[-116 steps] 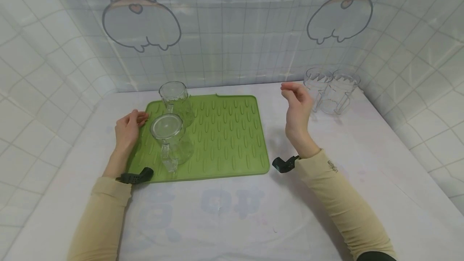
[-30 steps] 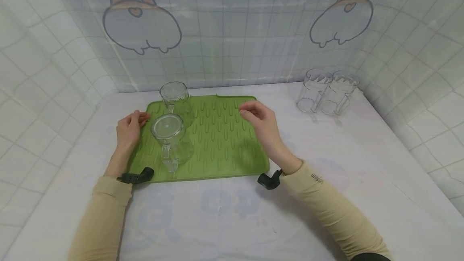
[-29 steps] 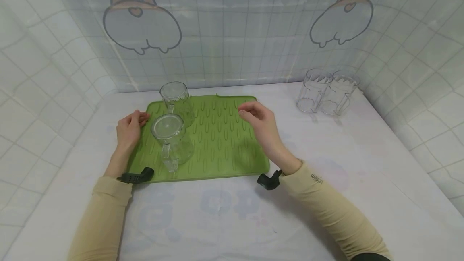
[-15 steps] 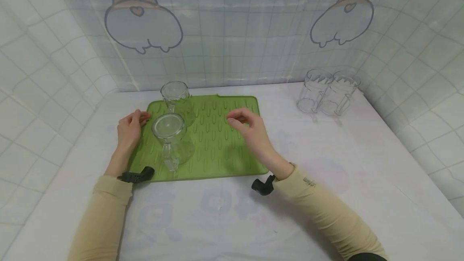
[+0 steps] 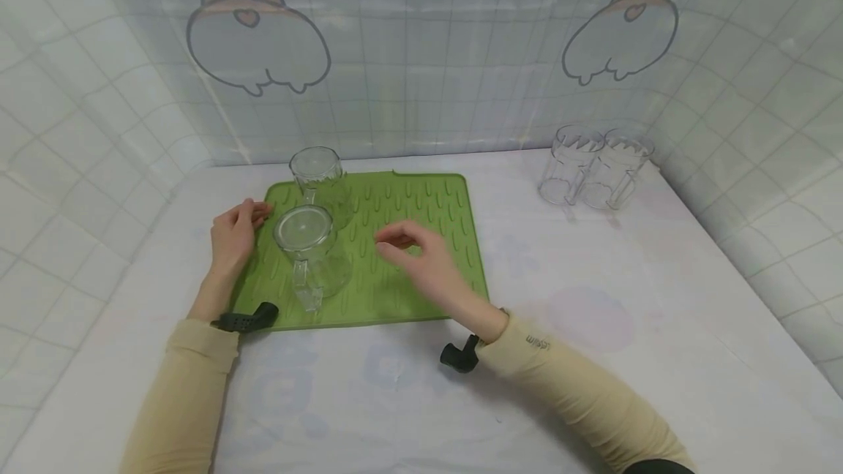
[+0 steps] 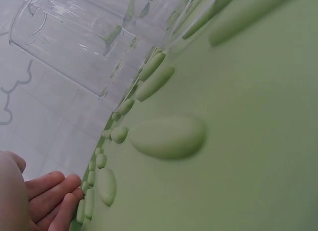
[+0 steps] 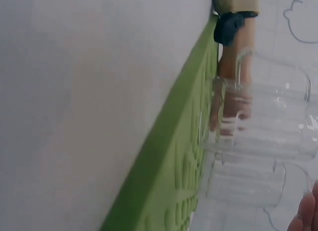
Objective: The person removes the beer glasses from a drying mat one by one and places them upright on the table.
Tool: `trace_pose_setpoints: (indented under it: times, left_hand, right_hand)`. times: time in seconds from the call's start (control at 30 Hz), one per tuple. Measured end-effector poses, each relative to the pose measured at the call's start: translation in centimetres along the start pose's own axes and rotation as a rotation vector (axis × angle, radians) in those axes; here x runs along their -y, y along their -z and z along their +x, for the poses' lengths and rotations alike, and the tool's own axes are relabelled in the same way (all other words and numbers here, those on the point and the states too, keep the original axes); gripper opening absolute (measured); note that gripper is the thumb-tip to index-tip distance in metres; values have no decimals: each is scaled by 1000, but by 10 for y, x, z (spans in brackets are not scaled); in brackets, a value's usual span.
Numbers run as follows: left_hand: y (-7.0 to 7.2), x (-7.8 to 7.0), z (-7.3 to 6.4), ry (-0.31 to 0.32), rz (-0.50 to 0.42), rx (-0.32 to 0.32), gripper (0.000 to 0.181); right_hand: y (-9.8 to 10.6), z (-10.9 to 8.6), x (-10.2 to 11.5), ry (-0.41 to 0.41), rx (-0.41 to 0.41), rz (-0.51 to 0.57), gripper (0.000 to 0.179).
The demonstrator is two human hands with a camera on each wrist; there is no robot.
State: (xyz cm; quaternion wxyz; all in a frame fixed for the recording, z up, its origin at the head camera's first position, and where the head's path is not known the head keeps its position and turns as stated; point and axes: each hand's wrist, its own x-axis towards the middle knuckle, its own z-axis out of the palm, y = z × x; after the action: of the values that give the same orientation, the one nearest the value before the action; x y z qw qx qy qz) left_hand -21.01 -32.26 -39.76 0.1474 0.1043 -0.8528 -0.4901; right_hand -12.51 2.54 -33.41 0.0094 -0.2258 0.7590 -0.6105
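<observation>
Two clear glass mugs stand on the left half of the green drying mat (image 5: 421,203). The near mug (image 5: 305,240) is bottom-up, its handle toward me; the far mug (image 5: 316,167) stands just behind it. My left hand (image 5: 233,238) rests at the mat's left edge, fingers relaxed and holding nothing. Above the middle of the mat, to the right of the near mug, is my right hand (image 5: 424,262), fingers loosely curved with nothing between them. Through the mugs (image 7: 263,116), the right wrist view shows the left hand (image 7: 236,104) behind them.
At the back right of the white table, two more clear glass mugs (image 5: 571,167) stand close together. A tile-patterned sheet (image 5: 421,57) hangs behind the table and along both sides. White cloth (image 5: 395,423) covers the tabletop.
My right hand has moved from beside the back-right mugs leftward and nearer to me, over the mat toward the near mug. The left hand and all mugs look unmoved.
</observation>
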Motion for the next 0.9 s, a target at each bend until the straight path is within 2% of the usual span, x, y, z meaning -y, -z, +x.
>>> trace_pose_setpoints:
  times: [0.27,0.7,0.9]
  left_hand:
    - [0,-1,1,1,16,1,61]
    - [0,0,0,0,23,-1,60]
    - [-1,1,-1,-7,44,2,68]
  right_hand:
    - [-15,-4,0,-9,64,-12,23]
    - [-34,-7,-1,-23,107,-1,19]
    - [-41,-7,-2,-22,138,1,20]
